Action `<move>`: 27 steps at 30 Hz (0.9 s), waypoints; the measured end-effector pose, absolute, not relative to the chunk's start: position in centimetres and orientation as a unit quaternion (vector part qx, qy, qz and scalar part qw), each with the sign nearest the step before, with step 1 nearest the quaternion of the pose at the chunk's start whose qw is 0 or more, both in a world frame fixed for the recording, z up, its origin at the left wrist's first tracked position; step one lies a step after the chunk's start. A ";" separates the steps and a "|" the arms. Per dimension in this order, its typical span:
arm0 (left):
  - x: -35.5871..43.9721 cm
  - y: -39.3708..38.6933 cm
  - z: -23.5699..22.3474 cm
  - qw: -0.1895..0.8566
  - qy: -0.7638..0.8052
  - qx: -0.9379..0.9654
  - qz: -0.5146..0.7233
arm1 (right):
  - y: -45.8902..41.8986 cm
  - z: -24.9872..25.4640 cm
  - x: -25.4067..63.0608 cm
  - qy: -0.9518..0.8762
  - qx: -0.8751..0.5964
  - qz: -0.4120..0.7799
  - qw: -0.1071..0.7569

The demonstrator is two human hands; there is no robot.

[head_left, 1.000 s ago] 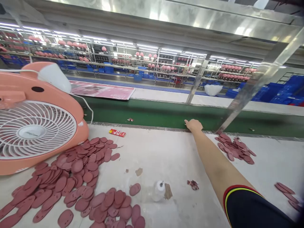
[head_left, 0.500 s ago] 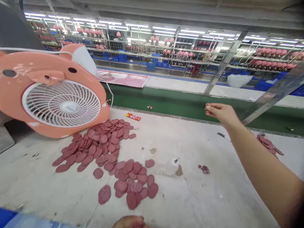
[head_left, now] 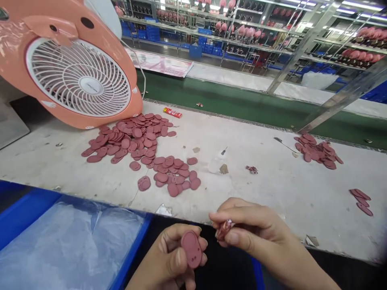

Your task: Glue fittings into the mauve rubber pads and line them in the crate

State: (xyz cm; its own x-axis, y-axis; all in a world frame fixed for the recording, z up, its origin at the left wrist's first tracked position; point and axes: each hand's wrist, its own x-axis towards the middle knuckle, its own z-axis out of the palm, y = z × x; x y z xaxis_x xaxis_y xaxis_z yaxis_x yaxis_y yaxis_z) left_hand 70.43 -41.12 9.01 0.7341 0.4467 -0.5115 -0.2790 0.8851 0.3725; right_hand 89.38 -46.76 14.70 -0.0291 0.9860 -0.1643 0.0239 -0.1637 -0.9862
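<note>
We see the left hand (head_left: 172, 257) holding an oval maroon piece (head_left: 191, 246) and the right hand (head_left: 258, 231) pinching a crumpled reddish bit (head_left: 223, 231) near it, before the worktop (head_left: 281, 187); we judge much left, with loose pieces (head_left: 137, 139) heaped there, but cannot tell what is finished.

The table (head_left: 272, 193) in front of me is pale and scuffed, an orange fan (head_left: 91, 86) tilted at its left. A broad heap of dark-red ovals (head_left: 130, 139) spreads beside the fan, a red packet (head_left: 172, 112) just behind. Mid-table sit a whitish bottle (head_left: 216, 164) and a crumpled scrap (head_left: 252, 169); rightward lie a smaller heap (head_left: 319, 152) and some loose ovals (head_left: 360, 198).
</note>
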 end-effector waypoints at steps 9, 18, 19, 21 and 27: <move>69.8 -41.5 9.0 0.927 0.308 0.123 0.172 | -47.0 15.1 87.7 -0.510 -0.571 0.468 0.442; 69.6 -41.8 8.5 0.930 0.302 0.137 0.156 | -46.5 15.1 87.7 -0.543 -0.592 0.454 0.385; 69.7 -41.8 8.4 0.932 0.299 0.136 0.154 | -46.4 15.1 87.7 -0.545 -0.593 0.455 0.381; 69.7 -41.9 8.1 0.935 0.293 0.133 0.151 | -46.3 15.2 87.6 -0.549 -0.593 0.457 0.372; 70.0 -41.9 8.4 0.935 0.293 0.132 0.149 | -46.2 15.3 87.7 -0.559 -0.580 0.460 0.372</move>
